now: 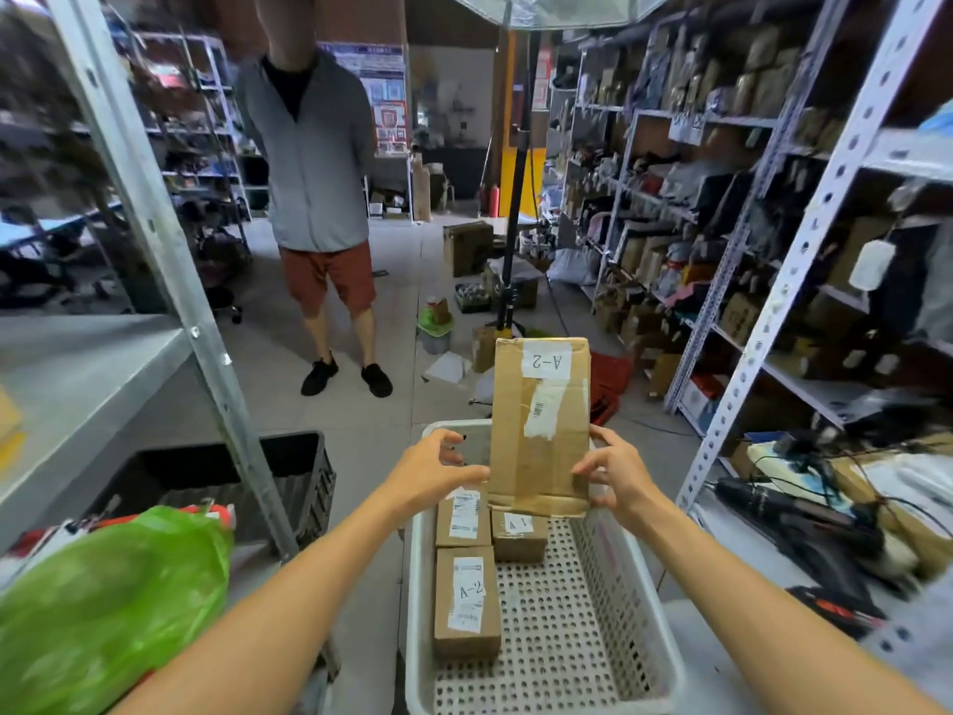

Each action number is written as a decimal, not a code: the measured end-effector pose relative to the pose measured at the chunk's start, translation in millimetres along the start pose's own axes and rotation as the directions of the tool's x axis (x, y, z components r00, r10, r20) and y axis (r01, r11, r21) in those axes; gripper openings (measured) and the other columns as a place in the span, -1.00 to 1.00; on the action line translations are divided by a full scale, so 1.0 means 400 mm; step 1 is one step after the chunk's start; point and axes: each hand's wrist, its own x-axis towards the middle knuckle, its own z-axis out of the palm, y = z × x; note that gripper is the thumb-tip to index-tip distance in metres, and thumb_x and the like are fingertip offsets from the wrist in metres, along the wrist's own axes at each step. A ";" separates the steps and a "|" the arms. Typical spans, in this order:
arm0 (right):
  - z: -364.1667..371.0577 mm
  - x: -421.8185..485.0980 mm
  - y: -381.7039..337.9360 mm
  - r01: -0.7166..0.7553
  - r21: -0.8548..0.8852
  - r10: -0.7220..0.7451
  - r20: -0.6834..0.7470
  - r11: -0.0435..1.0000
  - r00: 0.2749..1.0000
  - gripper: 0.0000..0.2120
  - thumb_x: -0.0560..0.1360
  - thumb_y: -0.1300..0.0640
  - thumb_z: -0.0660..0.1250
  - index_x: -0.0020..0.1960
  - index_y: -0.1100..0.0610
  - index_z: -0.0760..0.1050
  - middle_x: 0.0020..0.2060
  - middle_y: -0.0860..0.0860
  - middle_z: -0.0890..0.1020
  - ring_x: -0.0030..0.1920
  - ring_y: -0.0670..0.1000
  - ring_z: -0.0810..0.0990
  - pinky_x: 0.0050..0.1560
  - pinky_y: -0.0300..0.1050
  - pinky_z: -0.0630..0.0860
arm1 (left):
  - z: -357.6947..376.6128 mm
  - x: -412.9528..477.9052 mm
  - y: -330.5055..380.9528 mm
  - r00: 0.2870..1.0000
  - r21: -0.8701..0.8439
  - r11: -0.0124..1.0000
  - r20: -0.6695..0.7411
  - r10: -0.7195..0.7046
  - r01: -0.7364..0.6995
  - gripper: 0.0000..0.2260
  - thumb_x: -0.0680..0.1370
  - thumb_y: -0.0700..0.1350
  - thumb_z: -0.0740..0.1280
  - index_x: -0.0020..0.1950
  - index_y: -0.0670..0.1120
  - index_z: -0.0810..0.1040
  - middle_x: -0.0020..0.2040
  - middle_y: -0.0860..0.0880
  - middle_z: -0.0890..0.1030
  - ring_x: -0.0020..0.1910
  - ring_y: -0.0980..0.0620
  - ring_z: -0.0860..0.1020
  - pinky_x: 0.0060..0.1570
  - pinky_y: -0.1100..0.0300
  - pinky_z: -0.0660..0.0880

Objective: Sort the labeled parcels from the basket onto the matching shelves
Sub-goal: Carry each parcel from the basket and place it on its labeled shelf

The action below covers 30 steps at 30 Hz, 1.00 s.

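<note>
**Mia:** Where was the tall brown cardboard parcel (pixel 539 430)?

**Ben:** It was up between the two grips, standing on end. Its white "A-2" label was upside down at the top, far from the grips. The right grip (pixel 616 477) pinched the parcel's right edge with thumb and fingers. The left grip (pixel 438 467) had curled fingers on its left edge.

**Mia:** Was it on a shelf yet?

**Ben:** No. It was in the air, just above the white plastic basket with holes (pixel 419 585), which sat under both grips.

**Mia:** What else was in there?

**Ben:** Three little parcels lay below the grips, on the basket's left side. The closest small brown box (pixel 466 601) said "A-2" too. The small brown box under the tall parcel (pixel 518 534) had a label I could not read for sure. The small brown box with a white sticker (pixel 463 518) lay right beside it.

**Mia:** So was the job nearly done?

**Ben:** I think not. One parcel was in hand and three waited. How many were already put away, I could not tell.

**Mia:** Where would it go?

**Ben:** A grey metal shelf (pixel 77 379) stood left of the left grip. Full white metal shelves (pixel 825 250) stood right of the right grip. I could read no shelf tag.
</note>
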 end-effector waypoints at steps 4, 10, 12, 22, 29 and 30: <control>-0.004 -0.020 -0.011 0.003 -0.029 -0.002 0.054 1.000 0.999 -0.31 0.30 0.51 0.13 0.34 0.04 0.41 -0.16 0.08 0.57 -0.15 0.08 0.50 -0.16 -0.04 0.42 | 0.003 -0.028 0.031 0.998 -0.001 0.999 -0.049 0.036 -0.037 -0.40 0.42 0.10 0.47 0.38 -0.03 0.37 0.22 -0.01 0.54 0.07 0.10 0.52 -0.23 0.43 0.37; -0.037 -0.058 -0.001 0.014 0.003 -0.014 0.081 1.000 0.997 -0.32 0.28 0.50 0.16 0.31 0.01 0.41 -0.19 0.10 0.57 -0.15 0.10 0.48 -0.19 -0.07 0.38 | 0.059 -0.072 0.081 0.997 -0.026 0.999 -0.067 0.031 -0.032 -0.40 0.44 0.10 0.45 0.40 -0.03 0.34 0.18 0.00 0.54 -0.02 0.21 0.53 -0.23 0.40 0.39; -0.068 -0.079 0.009 0.006 0.030 -0.008 0.077 1.000 0.997 -0.34 0.30 0.50 0.15 0.30 0.01 0.40 -0.19 0.09 0.57 -0.16 0.09 0.47 -0.22 -0.09 0.37 | 0.090 -0.088 0.096 0.997 -0.044 0.998 -0.073 0.030 -0.034 -0.41 0.44 0.10 0.46 0.40 -0.01 0.35 0.20 -0.01 0.53 -0.02 0.21 0.52 -0.24 0.40 0.39; -0.274 -0.204 0.085 0.005 0.118 -0.005 -0.002 0.993 1.000 -0.35 0.27 0.49 0.15 0.26 0.01 0.42 -0.07 0.14 0.57 -0.07 0.15 0.51 -0.12 0.06 0.49 | 0.279 -0.157 0.158 0.996 -0.075 0.994 0.024 0.083 -0.081 -0.37 0.41 0.14 0.46 0.39 0.00 0.34 0.16 0.04 0.53 0.11 0.08 0.53 0.10 0.17 0.48; -0.375 -0.349 0.157 0.052 -0.011 -0.053 -0.127 0.999 0.990 -0.33 0.18 0.39 0.32 0.25 0.02 0.39 -0.14 0.15 0.60 -0.14 0.14 0.56 -0.19 0.03 0.48 | 0.340 -0.173 0.177 0.971 -0.160 0.960 -0.112 0.212 -0.228 -0.74 0.55 0.13 0.29 0.08 -0.03 0.54 0.00 -0.03 0.64 0.00 0.00 0.60 0.13 -0.08 0.52; -0.391 -0.384 0.170 0.050 -0.055 -0.057 -0.137 0.997 0.989 -0.35 0.18 0.40 0.33 0.23 0.04 0.39 -0.16 0.14 0.59 -0.18 0.12 0.57 -0.21 0.02 0.47 | 0.345 -0.178 0.181 0.954 -0.131 0.952 -0.155 0.256 -0.277 -0.81 0.58 0.07 0.26 0.01 -0.02 0.55 -0.07 -0.03 0.65 -0.05 -0.01 0.61 0.07 -0.08 0.54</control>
